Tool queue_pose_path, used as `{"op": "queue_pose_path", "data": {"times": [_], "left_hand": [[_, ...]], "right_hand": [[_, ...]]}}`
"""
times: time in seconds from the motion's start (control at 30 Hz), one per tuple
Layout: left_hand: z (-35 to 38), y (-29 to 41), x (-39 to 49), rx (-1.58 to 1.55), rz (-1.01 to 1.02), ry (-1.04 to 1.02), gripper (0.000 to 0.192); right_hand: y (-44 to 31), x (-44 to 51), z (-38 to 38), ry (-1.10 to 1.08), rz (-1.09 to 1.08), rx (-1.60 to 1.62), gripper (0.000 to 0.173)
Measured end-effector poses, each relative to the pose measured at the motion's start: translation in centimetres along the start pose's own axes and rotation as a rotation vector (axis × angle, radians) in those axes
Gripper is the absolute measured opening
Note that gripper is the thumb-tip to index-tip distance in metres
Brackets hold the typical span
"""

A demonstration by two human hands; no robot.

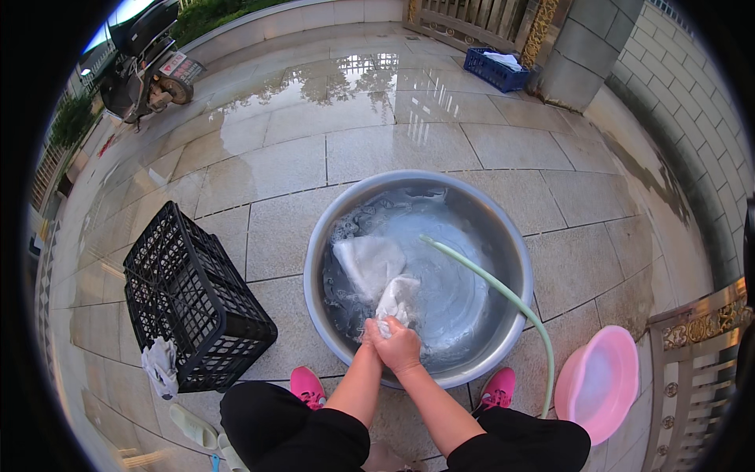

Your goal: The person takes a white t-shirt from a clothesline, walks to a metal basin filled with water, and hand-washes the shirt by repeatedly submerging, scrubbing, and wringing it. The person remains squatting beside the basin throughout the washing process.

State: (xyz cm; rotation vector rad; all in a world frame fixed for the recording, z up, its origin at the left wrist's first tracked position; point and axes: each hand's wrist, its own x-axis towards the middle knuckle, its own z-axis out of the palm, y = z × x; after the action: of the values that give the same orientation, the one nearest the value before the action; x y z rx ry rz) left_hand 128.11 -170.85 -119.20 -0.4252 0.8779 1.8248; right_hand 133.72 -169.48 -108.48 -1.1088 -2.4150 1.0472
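Observation:
Before me stands a large round metal basin (312,312) with water in it and some suds along its far left side. My left hand (371,331) and my right hand (400,345) are together over its near side, both closed around a bunched wet white cloth (398,298). Part of the cloth shows above my fists; the rest is hidden in them. A broader white cloth piece (368,262) spreads in the water just beyond, and I cannot tell whether it joins the held part. A pale green hose (489,280) hangs over the right rim, its end above the water.
To the left is a black plastic crate (200,307) with grey-white gloves (160,366) on its edge. Light slippers (194,426) lie nearby. A pink basin (569,377) sits at right. Farther off are a blue crate (492,74) and a parked scooter (147,76). The paving (283,236) is wet.

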Motion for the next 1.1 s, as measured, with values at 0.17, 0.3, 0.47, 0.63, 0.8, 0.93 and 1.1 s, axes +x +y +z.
{"op": "queue_pose_path", "data": {"times": [0.17,0.3,0.47,0.63,0.8,0.93,1.1], "left_hand": [[5.5,-1.2,-1.1,0.182,0.019,0.132,0.027],[4.7,-1.4,-1.3,0.305,0.119,0.178,0.032],[3.1,0.2,-2.0,0.423,-0.047,0.315,0.042],[-0.2,0.8,-0.8,0.468,-0.215,0.253,0.063],[3.9,0.3,-1.6,0.299,-0.315,0.114,0.06],[-1.1,0.5,0.6,-0.141,-0.274,-0.587,0.044],[-2.0,-1.6,2.4,0.132,-0.012,0.025,0.04]], "right_hand": [[8.9,5.4,-1.6,0.245,0.323,-0.02,0.044],[10.2,5.7,-1.9,0.152,0.258,-0.04,0.045],[15.4,3.4,-1.9,0.074,0.277,-0.216,0.038],[13.6,1.9,-0.3,-0.027,0.398,-0.48,0.041],[13.8,3.3,0.8,0.137,0.328,0.128,0.031],[4.2,0.7,0.8,0.083,0.024,0.197,0.03],[4.1,1.5,0.3,0.139,0.077,0.046,0.029]]}}
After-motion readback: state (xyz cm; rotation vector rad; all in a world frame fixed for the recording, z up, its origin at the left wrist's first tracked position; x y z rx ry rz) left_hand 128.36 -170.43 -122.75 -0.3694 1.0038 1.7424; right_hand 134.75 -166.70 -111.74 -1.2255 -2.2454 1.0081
